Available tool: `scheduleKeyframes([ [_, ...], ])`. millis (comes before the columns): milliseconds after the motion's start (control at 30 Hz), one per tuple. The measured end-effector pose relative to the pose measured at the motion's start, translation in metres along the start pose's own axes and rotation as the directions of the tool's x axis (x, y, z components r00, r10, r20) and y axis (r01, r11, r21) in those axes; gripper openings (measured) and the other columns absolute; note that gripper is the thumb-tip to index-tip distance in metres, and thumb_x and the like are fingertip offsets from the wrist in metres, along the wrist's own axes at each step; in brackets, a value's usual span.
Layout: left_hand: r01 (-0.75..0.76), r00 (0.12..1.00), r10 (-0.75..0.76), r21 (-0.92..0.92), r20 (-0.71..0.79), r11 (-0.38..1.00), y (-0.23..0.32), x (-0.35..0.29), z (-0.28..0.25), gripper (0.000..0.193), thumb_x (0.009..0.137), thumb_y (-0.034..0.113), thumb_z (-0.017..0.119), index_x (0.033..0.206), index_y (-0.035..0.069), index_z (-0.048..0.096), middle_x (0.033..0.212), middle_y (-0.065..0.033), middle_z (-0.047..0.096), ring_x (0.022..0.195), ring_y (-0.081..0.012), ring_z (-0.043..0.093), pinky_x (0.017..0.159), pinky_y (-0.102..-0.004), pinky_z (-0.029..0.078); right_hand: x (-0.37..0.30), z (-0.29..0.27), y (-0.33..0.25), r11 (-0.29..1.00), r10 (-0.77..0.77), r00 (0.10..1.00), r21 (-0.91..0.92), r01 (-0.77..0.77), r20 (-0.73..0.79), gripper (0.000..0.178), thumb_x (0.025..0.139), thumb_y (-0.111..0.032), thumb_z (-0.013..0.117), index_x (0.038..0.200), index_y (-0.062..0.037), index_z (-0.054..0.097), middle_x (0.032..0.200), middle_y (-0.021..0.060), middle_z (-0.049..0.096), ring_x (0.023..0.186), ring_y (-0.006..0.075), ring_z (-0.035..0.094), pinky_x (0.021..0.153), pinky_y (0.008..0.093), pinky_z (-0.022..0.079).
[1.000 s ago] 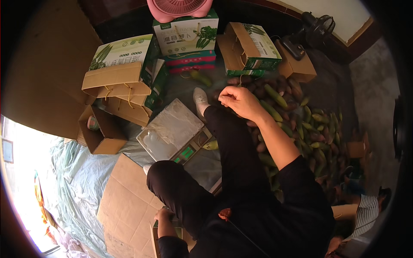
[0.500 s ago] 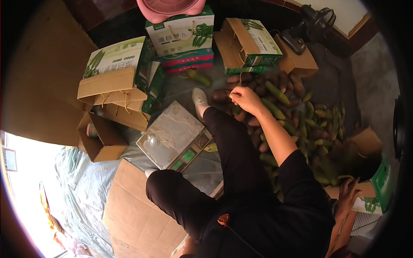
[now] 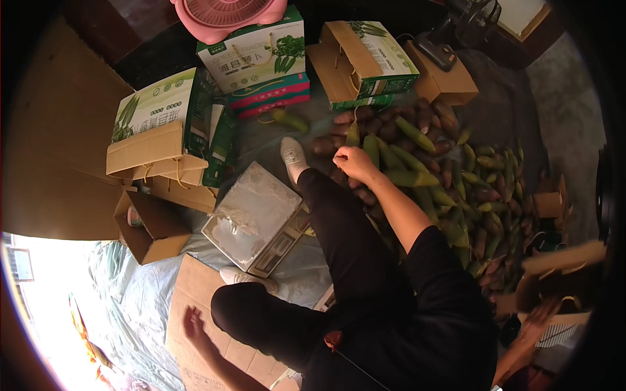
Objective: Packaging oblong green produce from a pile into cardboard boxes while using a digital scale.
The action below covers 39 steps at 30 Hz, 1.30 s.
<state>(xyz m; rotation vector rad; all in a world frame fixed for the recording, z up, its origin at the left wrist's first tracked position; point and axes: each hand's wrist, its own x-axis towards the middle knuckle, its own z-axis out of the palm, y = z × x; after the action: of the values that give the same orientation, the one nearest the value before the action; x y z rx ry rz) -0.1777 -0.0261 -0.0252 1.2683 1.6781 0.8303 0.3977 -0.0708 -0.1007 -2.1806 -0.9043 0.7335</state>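
My right hand [image 3: 355, 163] is over the near-left part of a heap of radishes, its fingers curled together. A green radish [image 3: 353, 135] with a thin root tail lies just beyond the fingers, and more green radishes [image 3: 412, 178] lie under and beside the wrist. Whatever the fingertips hold, if anything, is hidden. My left hand [image 3: 194, 324], slightly blurred, hangs above a flat cardboard sheet [image 3: 244, 355] with its fingers stretched out and nothing in them. Ahead of my bent knee, a weighing scale [image 3: 254, 212] with a metal pan rests on plastic sheeting, its pan bearing no radish.
Green-and-white gift boxes [image 3: 160, 107] stand at the back, one under a pink fan [image 3: 228, 14]. A small open carton [image 3: 153, 228] sits left of the scale. At the lower right, another person's hand [image 3: 538, 320] is at an open box [image 3: 564, 280]. A black fan [image 3: 473, 23] stands behind.
My left hand has come into view at the lower left. My right hand stays by the heap, where more green radishes show. The other person's box has tilted and shifted. The scale's green digits no longer show.
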Motion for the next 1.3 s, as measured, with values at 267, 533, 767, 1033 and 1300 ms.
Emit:
scheduleKeyframes([
  [267, -0.624, 0.728, 0.4, 0.296, 0.557, 0.723, 0.176, -0.004, 0.129, 0.036, 0.075, 0.0, 0.064, 0.111, 0.003, 0.06, 0.109, -0.0133, 0.062, 0.104, -0.0308, 0.056, 0.098, -0.0384, 0.038, 0.062, -0.029, 0.036, 0.955, -0.013, 0.978, -0.293, -0.05, -0.21, 0.015, 0.079, -0.023, 0.062, 0.089, -0.0108, 0.065, 0.091, 0.0143, 0.065, 0.091, 0.0341, 0.061, 0.079, 0.0435, 0.049],
  [533, -0.65, 0.683, 0.165, 0.488, 0.712, 0.583, 0.137, 0.014, 0.154, 0.039, 0.075, 0.012, 0.068, 0.114, 0.01, 0.061, 0.107, -0.0091, 0.062, 0.103, -0.0291, 0.057, 0.098, -0.0502, 0.034, 0.154, -0.079, 0.008, 0.802, 0.046, 0.939, -0.548, -0.239, -0.342, 0.036, 0.085, -0.025, 0.064, 0.119, -0.0174, 0.055, 0.138, 0.0153, 0.034, 0.105, 0.0363, 0.056, 0.085, 0.0455, 0.049],
  [767, -0.592, 0.725, 0.085, 0.557, 0.683, 0.582, 0.133, 0.025, 0.158, 0.04, 0.075, 0.014, 0.069, 0.114, 0.01, 0.061, 0.106, -0.0093, 0.063, 0.102, -0.0294, 0.057, 0.098, -0.051, 0.035, 0.208, -0.087, 0.004, 0.7, 0.225, 0.925, -0.609, -0.372, -0.307, 0.048, 0.087, -0.031, 0.062, 0.132, -0.0222, 0.049, 0.153, 0.0119, 0.01, 0.117, 0.0363, 0.05, 0.092, 0.0437, 0.048],
  [1033, -0.628, 0.698, 0.144, 0.503, 0.702, 0.594, 0.133, 0.026, 0.16, 0.041, 0.074, 0.012, 0.069, 0.114, 0.006, 0.06, 0.103, -0.0124, 0.062, 0.098, -0.0316, 0.058, 0.094, -0.0472, 0.038, 0.197, -0.101, 0.035, 0.699, 0.245, 0.86, -0.533, -0.477, -0.449, 0.064, 0.088, -0.033, 0.058, 0.137, 0.0013, 0.035, 0.154, 0.011, 0.009, 0.12, 0.0315, 0.049, 0.093, 0.0419, 0.047],
  [1300, -0.666, 0.671, 0.233, 0.435, 0.704, 0.606, 0.13, 0.017, 0.154, 0.041, 0.076, 0.008, 0.067, 0.115, 0.003, 0.058, 0.103, -0.018, 0.061, 0.096, -0.0363, 0.057, 0.088, -0.0438, 0.042, 0.103, -0.176, 0.036, 0.762, -0.32, 0.613, -0.581, -0.286, -0.722, 0.038, 0.085, -0.028, 0.061, 0.111, 0.0006, 0.055, 0.127, 0.0133, 0.05, 0.094, 0.0332, 0.061, 0.079, 0.0444, 0.05],
])
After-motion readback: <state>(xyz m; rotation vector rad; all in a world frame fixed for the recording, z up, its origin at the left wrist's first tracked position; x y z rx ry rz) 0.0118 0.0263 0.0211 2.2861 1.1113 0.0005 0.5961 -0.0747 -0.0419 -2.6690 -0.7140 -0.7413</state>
